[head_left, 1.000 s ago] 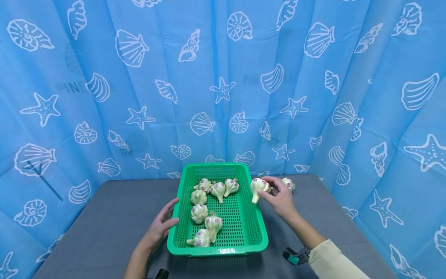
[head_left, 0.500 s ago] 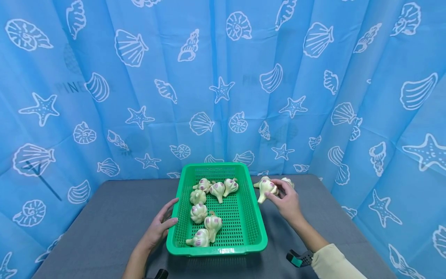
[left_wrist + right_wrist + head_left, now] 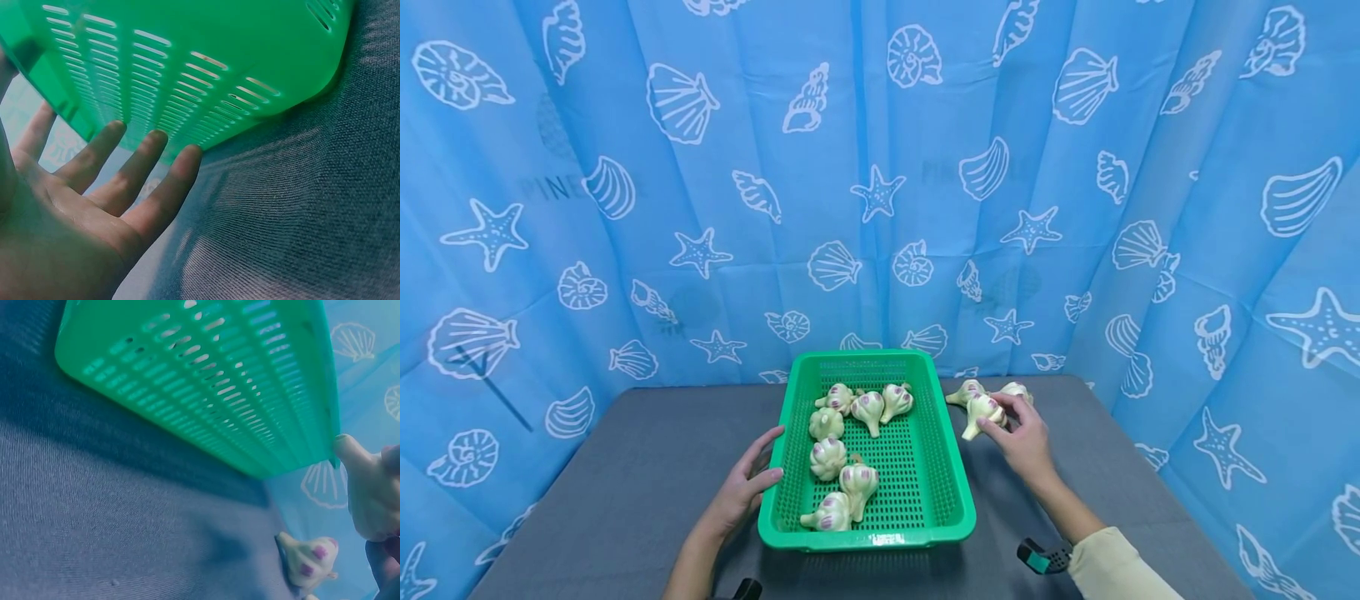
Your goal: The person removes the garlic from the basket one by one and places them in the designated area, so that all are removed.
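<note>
My right hand (image 3: 1024,435) pinches a white garlic bulb (image 3: 983,412) with purple patches, its stem pointing down and left, just right of the green basket (image 3: 868,538). In the right wrist view that held bulb (image 3: 369,490) is at the right edge, above another garlic bulb (image 3: 315,559) on the cloth. My left hand (image 3: 739,493) is at the basket's left side. Its straight fingers (image 3: 150,181) reach to the slotted outer wall in the left wrist view. Inside the basket several garlic bulbs (image 3: 829,458) lie mostly toward the left and back.
Behind the right hand, a garlic bulb (image 3: 964,391) lies near the basket's back right corner, and one more bulb (image 3: 1017,390) is partly hidden by the fingers. A grey cloth (image 3: 647,492) covers the table. Blue shell-print curtains (image 3: 880,275) stand behind and at both sides.
My right hand has moved right and slightly down with the garlic bulb, away from the basket's rim, uncovering another bulb behind it. The left hand and basket hold their place.
</note>
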A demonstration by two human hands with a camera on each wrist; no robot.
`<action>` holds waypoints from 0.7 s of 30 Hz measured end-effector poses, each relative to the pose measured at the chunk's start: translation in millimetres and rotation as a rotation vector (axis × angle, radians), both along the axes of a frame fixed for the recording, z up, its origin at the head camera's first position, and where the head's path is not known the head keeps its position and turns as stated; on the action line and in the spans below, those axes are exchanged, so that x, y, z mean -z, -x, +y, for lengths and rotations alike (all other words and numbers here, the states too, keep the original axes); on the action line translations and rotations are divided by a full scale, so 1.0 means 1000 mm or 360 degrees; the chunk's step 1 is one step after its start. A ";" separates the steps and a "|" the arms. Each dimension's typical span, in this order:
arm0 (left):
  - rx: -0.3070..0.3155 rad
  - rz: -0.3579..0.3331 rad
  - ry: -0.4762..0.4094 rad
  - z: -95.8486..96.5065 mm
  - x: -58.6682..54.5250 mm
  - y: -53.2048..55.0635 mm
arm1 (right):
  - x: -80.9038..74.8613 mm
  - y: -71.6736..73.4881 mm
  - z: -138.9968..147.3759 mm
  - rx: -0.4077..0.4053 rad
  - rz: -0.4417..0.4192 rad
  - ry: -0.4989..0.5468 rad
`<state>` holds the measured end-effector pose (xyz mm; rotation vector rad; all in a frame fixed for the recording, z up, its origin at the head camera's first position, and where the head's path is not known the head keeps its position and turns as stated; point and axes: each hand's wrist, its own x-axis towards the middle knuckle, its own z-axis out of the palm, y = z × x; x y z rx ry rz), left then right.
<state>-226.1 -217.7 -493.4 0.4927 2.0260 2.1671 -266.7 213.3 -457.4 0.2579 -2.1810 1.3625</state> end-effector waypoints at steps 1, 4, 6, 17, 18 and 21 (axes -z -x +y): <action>0.0002 0.0002 0.0001 0.000 0.000 0.000 | 0.001 0.001 0.000 0.0021 -0.0002 -0.0020; 0.0001 0.0006 0.0002 0.000 0.000 0.000 | 0.006 0.004 0.001 0.0075 0.0003 -0.0073; 0.0000 0.0012 0.0005 0.000 0.000 0.000 | 0.008 0.006 0.001 0.0107 -0.0005 -0.0096; -0.0020 0.0020 0.0022 0.001 0.001 -0.001 | 0.019 0.022 0.001 0.0250 -0.0183 -0.0249; -0.0024 0.0017 0.0021 0.001 0.001 -0.001 | 0.020 0.024 0.001 0.0253 -0.0163 -0.0257; -0.0037 0.0003 0.0018 0.002 0.001 -0.001 | 0.025 0.028 0.000 0.0278 -0.0097 -0.0274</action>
